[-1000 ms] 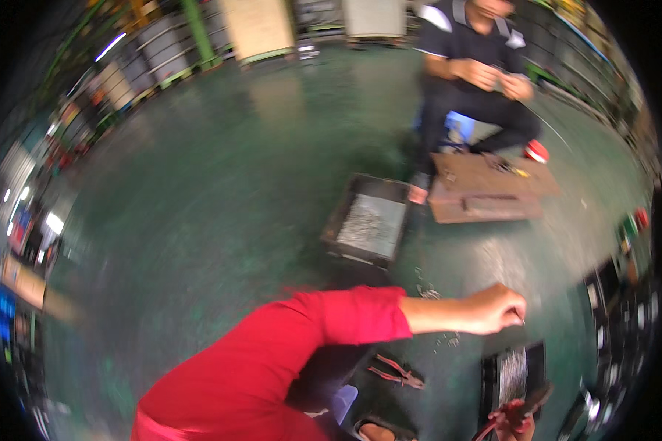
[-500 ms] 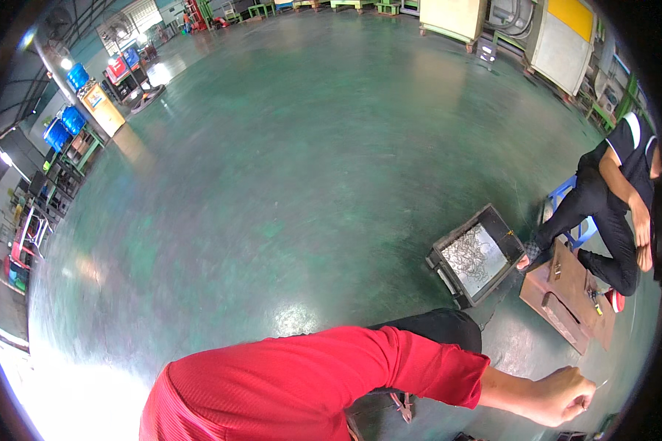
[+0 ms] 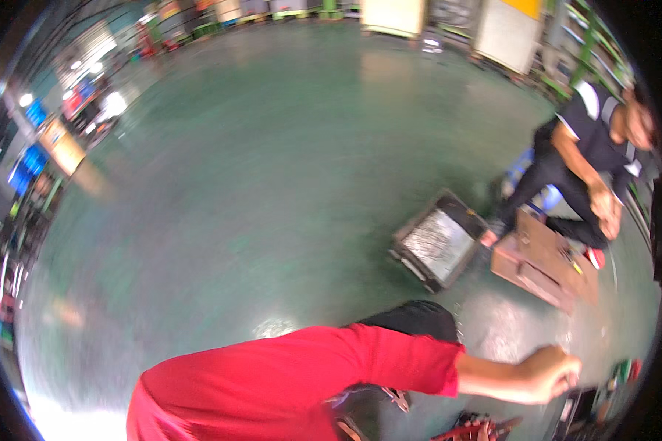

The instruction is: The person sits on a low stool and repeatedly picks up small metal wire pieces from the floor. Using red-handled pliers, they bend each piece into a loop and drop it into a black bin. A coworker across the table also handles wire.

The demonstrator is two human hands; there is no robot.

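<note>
My left arm, in a red sleeve (image 3: 272, 382), reaches across the lower part of the view toward the right. At its end my left hand (image 3: 548, 375) is closed, with the fingers curled in and held above the floor. What it holds, if anything, is hidden and blurred. My right hand is not in view. Below the forearm, pliers (image 3: 399, 399) show beside my dark-clothed knee (image 3: 423, 320). Red-handled tools (image 3: 478, 428) lie at the bottom edge. Near the hand stand a dark box (image 3: 577, 411) and a small green and red thing (image 3: 625, 370).
Beyond my knee a dark crate (image 3: 412, 262) holds many thin metal pieces (image 3: 438, 239). A brown board (image 3: 541, 257) with small parts on it lies to its right. A co-worker (image 3: 585, 158) sits there on a blue stool, hands together. Cabinets (image 3: 393, 16) line the far wall.
The whole view has shifted, so crate, board and co-worker appear further left. More tools show at the bottom edge. My left hand stays closed. The co-worker's hands are now together above the board.
</note>
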